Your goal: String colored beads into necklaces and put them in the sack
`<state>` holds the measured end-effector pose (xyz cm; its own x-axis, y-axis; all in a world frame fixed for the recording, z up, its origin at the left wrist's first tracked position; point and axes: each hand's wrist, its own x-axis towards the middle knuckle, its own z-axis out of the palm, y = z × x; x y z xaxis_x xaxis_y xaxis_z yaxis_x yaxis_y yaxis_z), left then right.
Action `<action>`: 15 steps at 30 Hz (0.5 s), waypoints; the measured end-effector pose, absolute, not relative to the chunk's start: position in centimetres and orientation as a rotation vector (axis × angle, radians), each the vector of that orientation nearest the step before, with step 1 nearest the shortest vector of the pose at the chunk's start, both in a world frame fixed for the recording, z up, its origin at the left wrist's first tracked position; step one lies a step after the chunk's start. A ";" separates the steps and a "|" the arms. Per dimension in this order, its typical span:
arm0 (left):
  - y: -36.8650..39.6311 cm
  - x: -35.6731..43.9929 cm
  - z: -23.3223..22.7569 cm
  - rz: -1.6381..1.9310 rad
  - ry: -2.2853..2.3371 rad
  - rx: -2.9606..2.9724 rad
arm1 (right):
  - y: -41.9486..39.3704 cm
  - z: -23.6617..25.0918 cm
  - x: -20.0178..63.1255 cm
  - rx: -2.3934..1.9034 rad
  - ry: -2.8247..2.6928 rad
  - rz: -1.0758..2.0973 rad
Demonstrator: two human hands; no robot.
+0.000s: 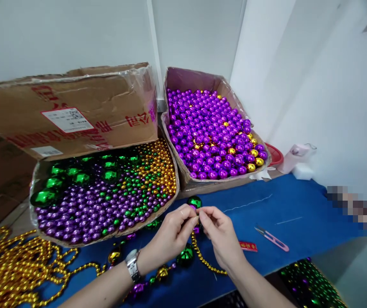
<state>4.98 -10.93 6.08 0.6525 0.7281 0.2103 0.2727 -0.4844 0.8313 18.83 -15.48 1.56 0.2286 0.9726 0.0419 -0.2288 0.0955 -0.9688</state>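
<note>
My left hand [176, 227], with a watch [132, 265] on its wrist, meets my right hand [217, 229] above the blue cloth [196, 286]. Both pinch the bead necklace between thumb and fingertips; the exact spot they grip is mostly covered by the fingers. From there a strand of small gold beads [199, 252] hangs and curves under my right hand. A large green bead [194, 201] shows just beyond the fingertips, and another green bead [186, 254] lies beneath my left hand. More purple, green and gold beads of the necklace trail leftward.
Behind my hands stand a carton [106, 234] of small mixed beads and a carton [225, 179] of purple and gold beads. Gold bead chains [13, 269] pile at left. Pink thread snips [272, 238], a red label [248, 246] and white thread [247, 202] lie at right.
</note>
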 end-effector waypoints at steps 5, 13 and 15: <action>-11.1 4.7 5.7 0.776 0.807 1.838 | -14.9 2.1 18.9 -0.986 -0.850 1.121; -11.4 3.3 3.7 0.840 0.741 1.075 | -13.6 1.1 19.7 -0.859 -0.794 1.276; -11.4 2.9 3.2 0.821 0.737 1.011 | -13.5 0.2 19.6 -0.895 -0.829 1.273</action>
<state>2.89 -11.40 3.16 0.4974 0.8548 -0.1480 -0.2390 0.2990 0.9238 19.62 -13.49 0.24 0.1154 0.9930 0.0246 -0.4244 0.0717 -0.9026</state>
